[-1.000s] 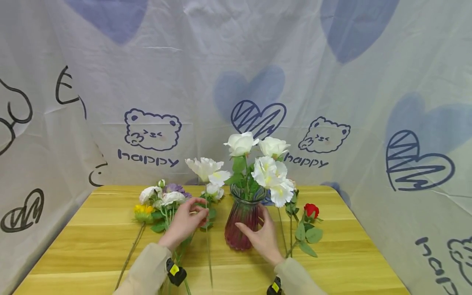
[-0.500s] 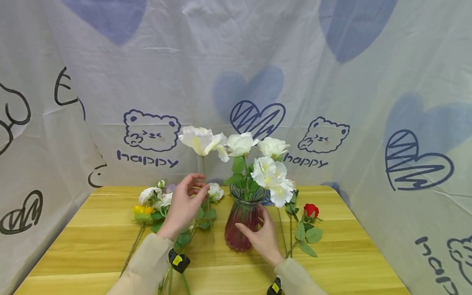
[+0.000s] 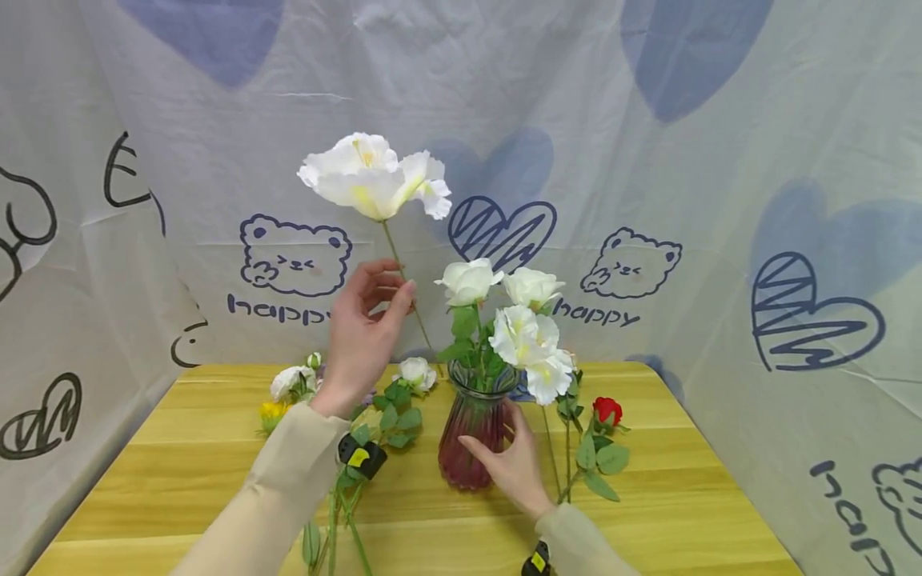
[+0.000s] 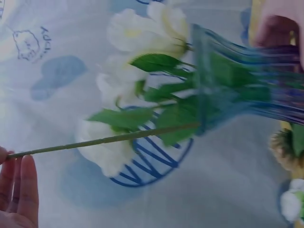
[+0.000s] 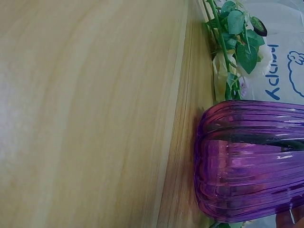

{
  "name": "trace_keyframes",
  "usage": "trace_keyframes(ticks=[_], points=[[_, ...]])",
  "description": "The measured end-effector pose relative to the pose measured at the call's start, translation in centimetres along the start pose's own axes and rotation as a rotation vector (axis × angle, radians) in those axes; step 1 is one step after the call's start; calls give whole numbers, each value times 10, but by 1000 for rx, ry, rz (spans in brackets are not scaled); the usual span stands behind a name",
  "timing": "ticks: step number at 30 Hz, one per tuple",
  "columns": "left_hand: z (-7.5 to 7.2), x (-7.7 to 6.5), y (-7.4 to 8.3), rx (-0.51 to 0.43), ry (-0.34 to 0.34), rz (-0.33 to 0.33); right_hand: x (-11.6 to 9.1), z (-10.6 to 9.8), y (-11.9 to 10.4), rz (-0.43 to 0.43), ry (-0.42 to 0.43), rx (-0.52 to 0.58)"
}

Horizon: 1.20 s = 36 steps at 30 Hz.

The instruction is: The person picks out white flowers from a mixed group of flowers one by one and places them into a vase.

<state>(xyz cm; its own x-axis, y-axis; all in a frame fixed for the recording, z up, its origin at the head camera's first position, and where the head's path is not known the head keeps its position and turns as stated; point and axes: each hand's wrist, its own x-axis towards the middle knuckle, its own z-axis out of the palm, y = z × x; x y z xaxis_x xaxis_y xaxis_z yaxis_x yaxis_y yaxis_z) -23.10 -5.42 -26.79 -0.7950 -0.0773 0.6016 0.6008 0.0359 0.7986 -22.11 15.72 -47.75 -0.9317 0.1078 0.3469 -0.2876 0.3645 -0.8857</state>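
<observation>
My left hand (image 3: 370, 320) is raised above the table and pinches the thin green stem (image 4: 102, 140) of a ruffled white flower (image 3: 374, 176). The bloom sits high, and the stem slants down to the right. In the left wrist view the stem's lower end meets the rim of a ribbed glass vase (image 3: 471, 448); whether it is inside, I cannot tell. My right hand (image 3: 515, 464) grips the upright vase from its right side, fingers partly hidden behind it. Two white roses (image 3: 470, 282) and another ruffled white bloom (image 3: 529, 344) rise from the vase mouth.
Left on the table (image 3: 180, 480) lie several stems, with a white flower (image 3: 291, 382), a yellow flower (image 3: 272, 414) and a white rose (image 3: 416, 374). A red rose (image 3: 607, 411) lies right of the vase. A printed curtain (image 3: 389, 64) hangs behind the table.
My left hand has risen well above the table, lifting the ruffled white flower and tilting its stem toward the vase mouth. My right hand and the vase have stayed put.
</observation>
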Motion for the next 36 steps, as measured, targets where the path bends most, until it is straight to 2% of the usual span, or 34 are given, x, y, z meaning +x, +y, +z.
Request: trace_keyframes(ticks=[5, 9, 16, 24, 36], points=[[11, 3, 12, -48, 2, 88, 0, 0, 1, -4, -6, -1], [20, 1, 13, -22, -25, 108, -1, 0, 0, 4, -11, 0], [29, -9, 0, 74, -100, 105, -1, 0, 0, -23, -8, 0], [32, -17, -16, 162, -177, 192, -1, 0, 1, -22, -6, -12], [36, -23, -33, 209, -222, 134, 0, -1, 1, -42, -4, -6]])
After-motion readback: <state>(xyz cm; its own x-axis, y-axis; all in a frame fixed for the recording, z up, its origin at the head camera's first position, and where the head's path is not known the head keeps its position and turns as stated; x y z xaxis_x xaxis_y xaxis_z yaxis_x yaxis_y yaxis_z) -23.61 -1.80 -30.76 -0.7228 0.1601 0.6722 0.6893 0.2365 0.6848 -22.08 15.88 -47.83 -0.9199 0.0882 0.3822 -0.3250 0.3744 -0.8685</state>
